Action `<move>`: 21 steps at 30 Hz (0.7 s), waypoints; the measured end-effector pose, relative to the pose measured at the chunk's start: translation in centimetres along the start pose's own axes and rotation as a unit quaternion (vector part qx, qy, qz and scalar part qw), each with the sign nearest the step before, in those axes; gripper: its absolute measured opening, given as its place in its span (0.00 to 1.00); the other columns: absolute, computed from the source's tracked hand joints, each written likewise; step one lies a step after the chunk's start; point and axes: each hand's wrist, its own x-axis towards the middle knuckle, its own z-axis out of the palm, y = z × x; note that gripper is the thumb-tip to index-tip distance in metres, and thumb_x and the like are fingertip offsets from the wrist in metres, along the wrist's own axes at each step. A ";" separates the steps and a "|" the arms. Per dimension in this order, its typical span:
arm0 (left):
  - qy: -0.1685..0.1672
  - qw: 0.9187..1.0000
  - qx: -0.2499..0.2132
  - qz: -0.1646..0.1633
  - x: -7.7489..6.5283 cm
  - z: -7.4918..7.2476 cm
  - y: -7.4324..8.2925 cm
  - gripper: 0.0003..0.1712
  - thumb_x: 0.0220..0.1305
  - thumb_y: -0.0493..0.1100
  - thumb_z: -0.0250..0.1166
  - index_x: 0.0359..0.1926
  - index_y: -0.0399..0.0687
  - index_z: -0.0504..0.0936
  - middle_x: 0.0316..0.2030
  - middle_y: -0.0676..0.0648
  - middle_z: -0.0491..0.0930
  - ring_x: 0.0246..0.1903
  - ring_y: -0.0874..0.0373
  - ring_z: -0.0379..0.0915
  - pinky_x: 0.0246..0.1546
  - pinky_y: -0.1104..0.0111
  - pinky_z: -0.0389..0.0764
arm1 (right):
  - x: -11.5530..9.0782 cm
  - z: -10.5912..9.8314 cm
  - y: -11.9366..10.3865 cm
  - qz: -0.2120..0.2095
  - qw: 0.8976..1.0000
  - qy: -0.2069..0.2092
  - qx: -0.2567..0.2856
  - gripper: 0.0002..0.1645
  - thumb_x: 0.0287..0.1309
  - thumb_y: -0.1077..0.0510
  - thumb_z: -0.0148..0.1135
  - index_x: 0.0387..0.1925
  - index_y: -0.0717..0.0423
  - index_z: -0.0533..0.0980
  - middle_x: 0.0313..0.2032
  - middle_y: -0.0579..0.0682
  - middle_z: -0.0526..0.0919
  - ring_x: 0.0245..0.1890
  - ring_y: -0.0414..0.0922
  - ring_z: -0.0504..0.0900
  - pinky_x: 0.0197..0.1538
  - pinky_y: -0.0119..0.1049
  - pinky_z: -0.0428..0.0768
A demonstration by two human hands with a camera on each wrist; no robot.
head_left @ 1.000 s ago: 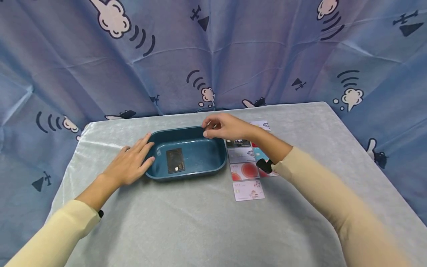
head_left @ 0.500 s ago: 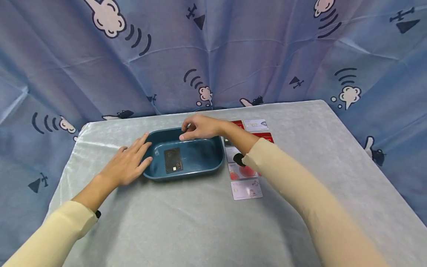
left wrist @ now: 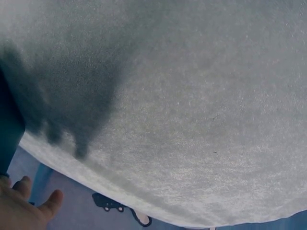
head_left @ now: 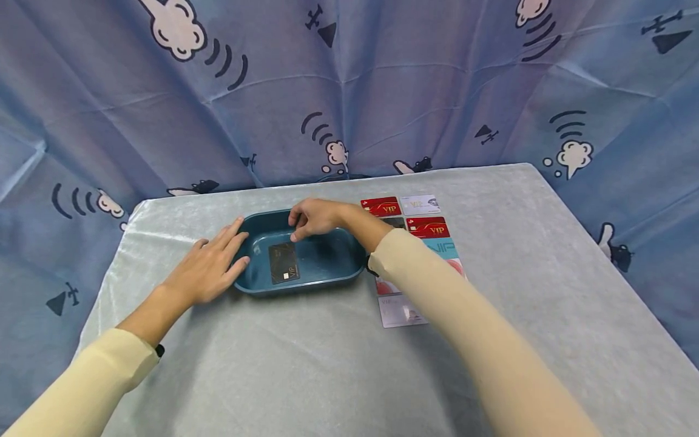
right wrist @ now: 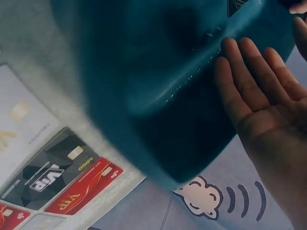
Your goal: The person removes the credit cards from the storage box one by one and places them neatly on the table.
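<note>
A dark teal oblong plastic tray [head_left: 333,254] stands on the cloth-covered table, and a black VIP card [head_left: 284,263] lies flat in its left half. At the tray's left rim my left hand [head_left: 203,270] rests with its fingers stretched out; the left wrist view catches only some fingers [left wrist: 52,203]. My right hand [head_left: 319,215] hovers over the far side of the tray, bent fingers and thumb pointing down near the black card's upper corner. Nothing shows between those fingers in the right wrist view, where the black card [right wrist: 235,5] peeks in at the top.
Right of the tray, several VIP cards lie in two columns, among them red cards [head_left: 428,227], a teal card [head_left: 442,247] and a pale pink card [head_left: 401,311]. My right forearm covers part of them. A blue patterned curtain [head_left: 409,91] hangs behind the table.
My right hand has travelled left from the tray's right end and lowered slightly toward the black card. The left hand keeps its place at the rim.
</note>
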 end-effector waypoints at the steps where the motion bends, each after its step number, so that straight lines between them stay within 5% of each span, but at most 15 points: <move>1: 0.000 1.000 0.000 0.001 0.0 0.0 0.0 0.35 0.77 0.55 0.46 0.75 0.37 0.58 0.79 0.42 0.41 0.75 0.41 0.47 0.63 0.37 0.58 | 0.2 0.0 -0.1 0.001 1.000 -0.005 0.002 0.26 0.64 0.59 0.65 0.60 0.69 0.72 0.53 0.60 0.82 0.54 0.49 0.80 0.58 0.36 0.76; 8: 0.001 1.000 -0.001 0.002 0.0 0.1 -0.2 0.35 0.78 0.55 0.45 0.75 0.38 0.58 0.79 0.43 0.40 0.75 0.40 0.47 0.63 0.37 0.58 | 1.3 0.6 -1.0 0.011 0.999 -0.043 0.008 0.27 0.63 0.68 0.64 0.61 0.69 0.70 0.58 0.64 0.78 0.59 0.51 0.78 0.59 0.36 0.75; 21: 0.003 1.000 -0.001 0.006 0.0 -0.1 -0.1 0.35 0.77 0.54 0.46 0.74 0.37 0.59 0.79 0.42 0.42 0.74 0.40 0.49 0.63 0.37 0.58 | 2.5 1.2 -2.0 0.047 0.995 -0.060 -0.057 0.31 0.64 0.60 0.65 0.66 0.63 0.69 0.59 0.57 0.77 0.55 0.47 0.77 0.58 0.37 0.74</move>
